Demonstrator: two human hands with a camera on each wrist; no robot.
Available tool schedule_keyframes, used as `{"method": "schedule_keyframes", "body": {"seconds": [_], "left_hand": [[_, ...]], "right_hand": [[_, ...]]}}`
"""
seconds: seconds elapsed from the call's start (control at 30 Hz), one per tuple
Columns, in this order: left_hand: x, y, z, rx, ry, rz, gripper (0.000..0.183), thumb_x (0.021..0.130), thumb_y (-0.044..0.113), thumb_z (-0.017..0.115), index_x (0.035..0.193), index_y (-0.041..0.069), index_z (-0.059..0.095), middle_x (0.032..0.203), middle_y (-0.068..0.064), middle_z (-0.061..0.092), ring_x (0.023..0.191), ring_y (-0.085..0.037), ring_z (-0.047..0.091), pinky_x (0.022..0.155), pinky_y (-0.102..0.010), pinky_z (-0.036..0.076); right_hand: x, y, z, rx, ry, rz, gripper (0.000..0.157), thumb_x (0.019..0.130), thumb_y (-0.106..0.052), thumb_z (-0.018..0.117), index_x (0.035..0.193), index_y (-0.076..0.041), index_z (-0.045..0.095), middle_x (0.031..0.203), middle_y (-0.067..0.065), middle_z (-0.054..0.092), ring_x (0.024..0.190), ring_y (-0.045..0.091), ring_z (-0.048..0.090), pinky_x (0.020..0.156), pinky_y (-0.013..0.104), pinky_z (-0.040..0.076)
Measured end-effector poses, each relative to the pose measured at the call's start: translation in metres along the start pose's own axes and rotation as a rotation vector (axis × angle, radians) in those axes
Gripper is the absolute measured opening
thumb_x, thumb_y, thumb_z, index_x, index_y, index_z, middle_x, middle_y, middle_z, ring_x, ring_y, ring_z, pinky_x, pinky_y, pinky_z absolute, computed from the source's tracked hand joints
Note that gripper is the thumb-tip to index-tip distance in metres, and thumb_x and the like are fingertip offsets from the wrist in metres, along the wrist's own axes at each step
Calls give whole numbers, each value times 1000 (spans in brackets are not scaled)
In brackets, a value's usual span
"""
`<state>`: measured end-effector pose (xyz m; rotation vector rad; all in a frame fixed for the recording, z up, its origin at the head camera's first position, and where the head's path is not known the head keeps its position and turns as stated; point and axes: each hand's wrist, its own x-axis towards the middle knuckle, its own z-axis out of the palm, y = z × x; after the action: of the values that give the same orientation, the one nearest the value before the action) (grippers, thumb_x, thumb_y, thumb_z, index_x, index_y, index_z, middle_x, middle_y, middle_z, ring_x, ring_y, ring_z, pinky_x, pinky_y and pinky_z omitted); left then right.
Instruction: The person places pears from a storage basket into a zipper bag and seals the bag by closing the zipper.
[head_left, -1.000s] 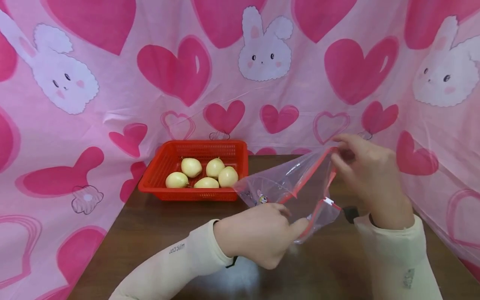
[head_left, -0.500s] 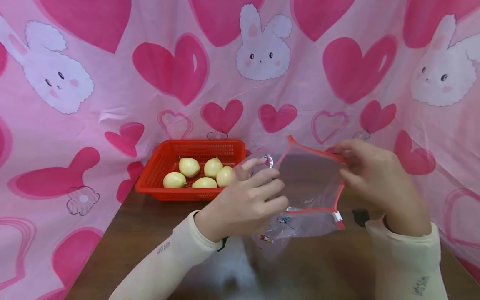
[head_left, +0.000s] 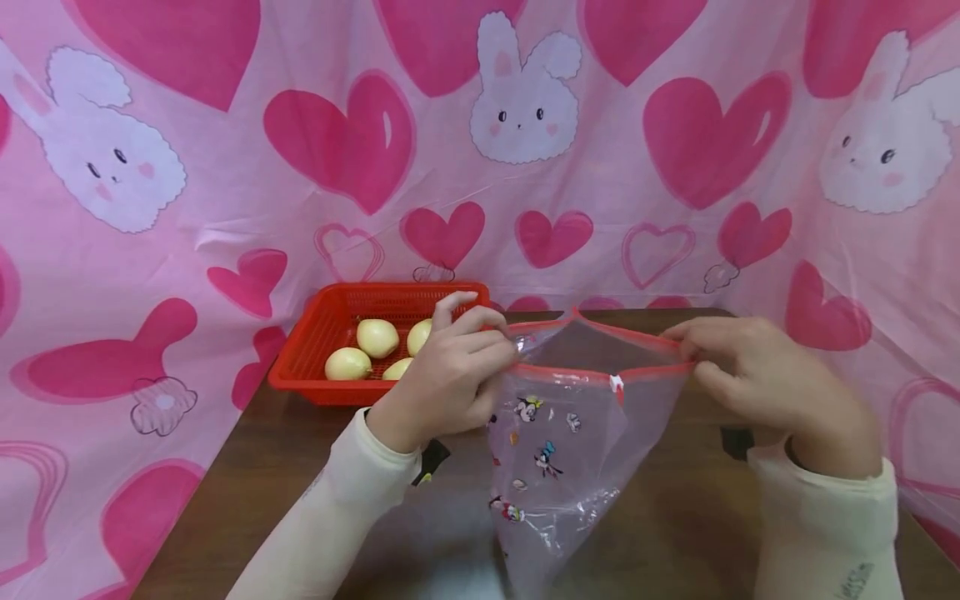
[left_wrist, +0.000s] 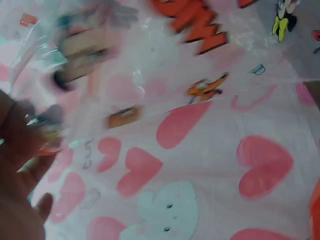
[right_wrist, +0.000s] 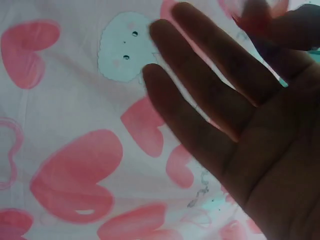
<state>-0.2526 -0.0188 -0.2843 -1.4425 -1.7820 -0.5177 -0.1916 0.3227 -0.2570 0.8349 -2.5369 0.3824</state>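
Note:
A clear zip bag (head_left: 570,442) with red zip edges and cartoon prints hangs upright in the head view, its mouth spread apart at the top. A white slider (head_left: 617,384) sits on the near red edge. My left hand (head_left: 453,379) holds the bag's left edge between thumb and fingers. At the opposite corner, my right hand (head_left: 765,375) pinches the red edge with thumb and index finger. The right wrist view shows the right hand's other fingers (right_wrist: 200,80) stretched out. Printed film of the bag (left_wrist: 165,65) fills the top of the left wrist view.
Behind the left hand stands a red plastic basket (head_left: 300,383) with several pale yellow pears (head_left: 377,337), some hidden by that hand. Both are on a brown wooden table (head_left: 675,517). A pink cloth (head_left: 600,167) with hearts and rabbits surrounds the table's back and sides.
The bag has turned from slanted to hanging upright, with its mouth now facing up. My left hand shifted its hold to the bag's left edge; the right hand kept its corner and dipped slightly.

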Motion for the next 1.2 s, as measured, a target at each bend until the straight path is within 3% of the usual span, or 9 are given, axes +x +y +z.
{"method": "schedule_keyframes", "body": {"seconds": [0.13,0.3,0.4,0.5,0.63,0.77,0.83,0.97,1.2], "left_hand": [[-2,-1,5,-54,-65,1,20,78,1,46,72,14,61,72,5,59,98,-18,55,104,-53,26],[-3,3,16,-117,-190,48,19,80,2,53,68,14,60,70,4,63,86,-14,59,108,-46,30],[-6,5,22,-146,-261,80,13,81,5,56,75,13,63,73,4,66,76,-9,61,105,-40,35],[-10,5,23,-151,-258,56,7,80,7,59,79,13,62,71,6,64,65,-7,58,99,-36,41],[-13,1,25,-123,-291,15,7,76,9,64,75,15,61,75,6,65,74,-8,59,104,-41,35],[-15,-2,34,-79,-330,-10,9,77,10,64,80,17,70,101,2,71,108,-16,58,114,-49,17],[-17,-2,37,-62,-322,-39,10,79,10,63,81,17,71,110,0,70,116,-18,56,115,-50,12],[-24,-4,42,-59,-313,-89,11,79,8,62,82,16,69,120,-4,67,123,-20,53,115,-51,11],[-41,-11,55,-82,-304,-134,13,82,6,60,86,16,67,123,-4,65,129,-19,48,115,-49,12]], "right_hand": [[7,-2,5,-5,114,-59,30,70,0,60,85,-26,58,88,-15,61,70,4,49,58,20,41],[16,-7,12,47,257,-167,20,73,0,53,82,-17,60,93,-4,67,71,5,52,58,17,40],[20,-8,17,101,334,-149,21,78,4,48,80,-12,62,99,2,70,82,7,58,63,17,42],[21,-7,18,119,386,-110,24,79,7,44,77,-10,62,100,4,70,91,7,60,69,15,41],[21,-5,16,101,355,-92,23,79,7,48,81,-9,64,103,5,69,94,11,60,76,13,41],[23,-6,17,81,297,-96,22,79,5,54,87,-11,66,105,3,69,93,13,61,78,11,43],[24,-4,18,73,289,-107,24,78,5,53,87,-13,65,105,3,69,93,14,61,77,13,42],[19,3,16,60,240,-130,25,72,4,55,84,-17,64,106,-1,68,93,11,59,72,19,42],[12,3,18,127,120,-119,39,65,-1,78,96,-22,66,108,-8,66,95,5,57,76,14,45]]}}
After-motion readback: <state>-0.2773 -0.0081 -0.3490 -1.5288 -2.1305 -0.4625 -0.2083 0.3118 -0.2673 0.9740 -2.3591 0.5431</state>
